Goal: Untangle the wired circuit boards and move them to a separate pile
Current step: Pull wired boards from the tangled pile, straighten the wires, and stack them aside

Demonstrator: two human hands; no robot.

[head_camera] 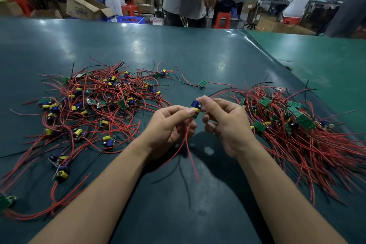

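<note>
Both hands are up over the middle of the dark green tabletop (178, 45), pinching one small circuit board (196, 107) between them. The left hand (168, 127) has its fingers closed on the board's near edge, and the right hand (223, 119) grips the far side with thumb and forefinger. Its red wires (190, 150) dangle down between the wrists. To the left sits the messy tangled pile (95, 103) of boards with yellow and blue parts. On the right is the neater pile (293, 123), wires mostly running the same way. One stray board (203, 83) lies alone just past the hands.
</note>
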